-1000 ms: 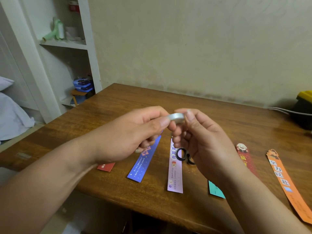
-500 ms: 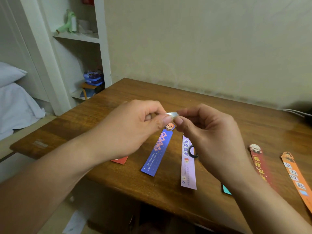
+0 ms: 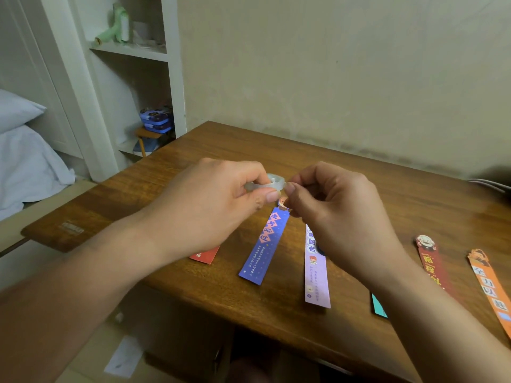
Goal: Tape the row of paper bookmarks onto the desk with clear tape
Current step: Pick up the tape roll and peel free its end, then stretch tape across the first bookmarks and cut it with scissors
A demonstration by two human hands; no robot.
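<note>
Tape roll (image 3: 272, 184) more exposed, left hand (image 3: 210, 205) holding

Desk (image 3: 221, 145) showing brown woodgrain, blue bookmark (image 3: 262, 250) showing pale speckles and pink diamonds, lilac bookmark (image 3: 316, 280), teal bookmark (image 3: 378, 308), orange bookmark (image 3: 492, 291)

Six bookmarks (image 3: 261, 246), one tape roll (image 3: 272, 184), two hands (image 3: 210, 205), one desk (image 3: 359, 189)

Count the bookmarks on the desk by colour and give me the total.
Red bookmark: 1
Blue bookmark: 1
Lilac bookmark: 1
Teal bookmark: 1
Dark red bookmark: 1
Orange bookmark: 1
Total: 6
</note>
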